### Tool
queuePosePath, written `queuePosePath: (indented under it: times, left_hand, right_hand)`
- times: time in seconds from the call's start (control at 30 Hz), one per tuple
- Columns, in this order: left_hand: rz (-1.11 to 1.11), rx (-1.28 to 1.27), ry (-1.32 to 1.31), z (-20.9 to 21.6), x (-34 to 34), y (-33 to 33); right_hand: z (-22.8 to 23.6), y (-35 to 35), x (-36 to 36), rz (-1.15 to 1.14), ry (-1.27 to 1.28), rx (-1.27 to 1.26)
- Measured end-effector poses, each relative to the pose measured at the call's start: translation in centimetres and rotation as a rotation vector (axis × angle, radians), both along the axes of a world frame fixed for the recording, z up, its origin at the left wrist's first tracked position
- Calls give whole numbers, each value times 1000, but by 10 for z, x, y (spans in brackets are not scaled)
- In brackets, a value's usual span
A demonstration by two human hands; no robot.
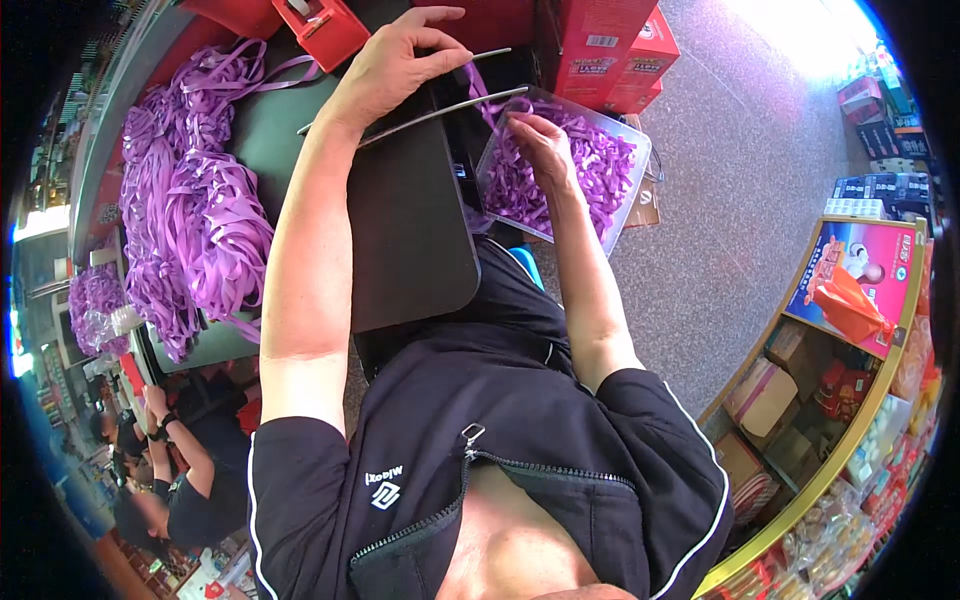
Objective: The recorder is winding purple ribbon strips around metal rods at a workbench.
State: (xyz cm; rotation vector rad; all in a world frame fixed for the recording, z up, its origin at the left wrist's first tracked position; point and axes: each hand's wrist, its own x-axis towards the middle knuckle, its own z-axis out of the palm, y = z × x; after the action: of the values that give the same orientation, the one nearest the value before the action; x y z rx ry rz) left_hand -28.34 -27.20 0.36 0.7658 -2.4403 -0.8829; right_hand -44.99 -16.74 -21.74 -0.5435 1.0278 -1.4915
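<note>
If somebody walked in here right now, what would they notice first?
Probably the big tangle of purple ribbon heaped on the left side of the dark table. Next might be the clear bin at upper middle, full of more purple ribbon, with the person's right hand over it. The bright red boxes just beyond the bin stand out too.

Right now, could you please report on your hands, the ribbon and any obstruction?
Left hand pinching purple ribbon; right hand apparently pinching it too, above the plastic bin. Ribbon spans between hands. Metal rods close by, possibly obstructing.
</note>
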Motion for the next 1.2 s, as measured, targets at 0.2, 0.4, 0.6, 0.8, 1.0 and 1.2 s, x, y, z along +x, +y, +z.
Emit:
queuePosePath:
  times: [0.2,0.4,0.6,0.8,1.0,1.2]
  left_hand:
    - [1,12,6,-1,1,0]
    - [8,11,4,-1,1,1]
    - [21,79,0,-1,4,1]
    - [-10,19,2,0,-1,1]
    - [-13,30,2,0,0,1]
    - [-16,30,-7,-2,-2,-3]
  right_hand:
    - [-1,1,4,52,78,16]
    - [-21,4,9,22,81,-32]
    - [-52,29,17,43,902,250]
    - [-75,32,21,23,910,335]
    - [-68,38,34,-61,844,144]
    - [-83,62,33,-69,1038,-57]
